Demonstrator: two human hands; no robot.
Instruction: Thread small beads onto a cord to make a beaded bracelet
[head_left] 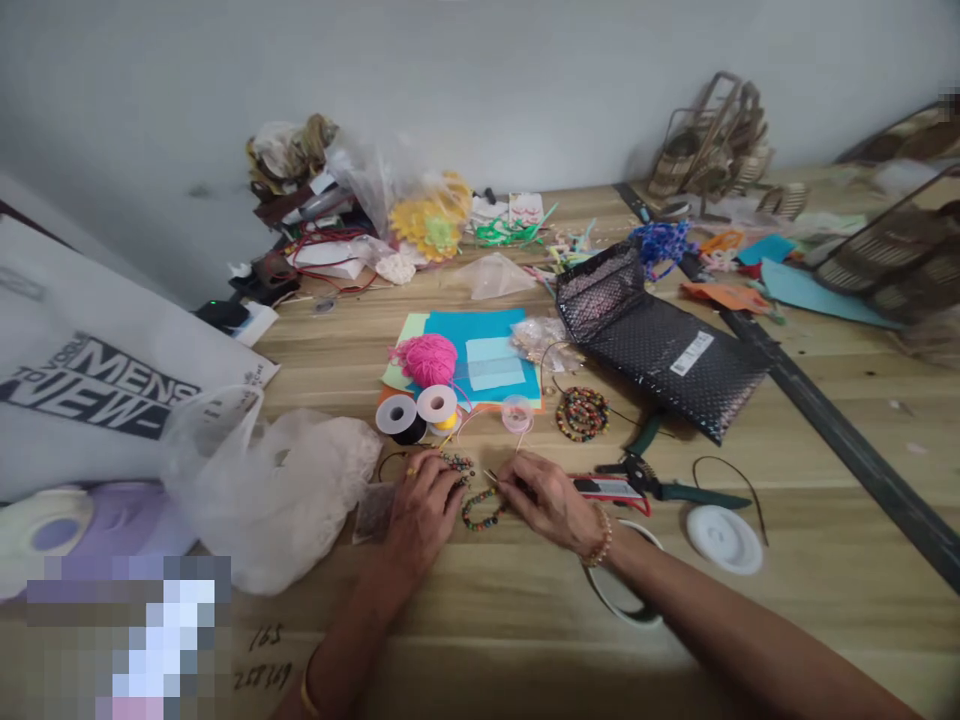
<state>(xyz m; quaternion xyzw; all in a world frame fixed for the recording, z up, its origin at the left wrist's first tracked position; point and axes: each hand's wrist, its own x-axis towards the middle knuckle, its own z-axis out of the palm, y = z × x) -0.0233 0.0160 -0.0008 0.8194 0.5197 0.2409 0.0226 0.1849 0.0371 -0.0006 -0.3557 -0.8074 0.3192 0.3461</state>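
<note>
Worktop (450,640): wood-grained; a dark strip (862,455) runs diagonally at right, and handwritten numerals (262,660) show at lower left.
Room: pale grey wall (525,90) behind; a printed white bag (112,370) at left.
Bead string (480,512): multicoloured, on the worktop between the hands.
Left hand (427,505): fingers bent over more beads (456,461); whether they grip cannot be told.
Right hand (551,505): fingers pinched on a thin item (490,476), too small to identify.
Beyond the hands: two spools (401,420), pink yarn (427,360), blue paper (480,325).
Right side: black pouch (667,345), bead coil (583,414), white lid (724,538).
</note>
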